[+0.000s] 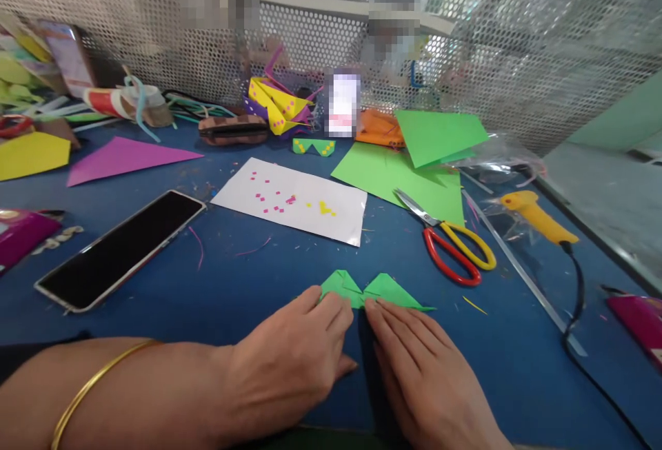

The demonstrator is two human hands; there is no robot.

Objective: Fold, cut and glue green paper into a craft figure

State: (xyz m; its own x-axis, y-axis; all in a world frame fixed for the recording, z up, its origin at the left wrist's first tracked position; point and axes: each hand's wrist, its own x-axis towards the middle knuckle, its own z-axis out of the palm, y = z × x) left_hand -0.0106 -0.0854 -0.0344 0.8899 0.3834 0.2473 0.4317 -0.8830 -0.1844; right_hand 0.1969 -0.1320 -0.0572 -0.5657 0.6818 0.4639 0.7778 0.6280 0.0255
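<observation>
Both hands are side by side at the near edge of the bench (232,284): left hand (297,357) and right hand (418,367), fingertips on the folded paper (375,290) just beyond them. Behind that, mid-bench, lies the dotted sheet (289,200). The phone (121,247) is off to its left. To its right are the scissors (449,243), blade tips resting on the loose paper sheets (383,171). Further right runs a ruler (517,271), with a corded tool (538,216) beside it. The paper triangle (124,157) is back left, and the pouch (232,129) sits near the mesh wall (517,36).
</observation>
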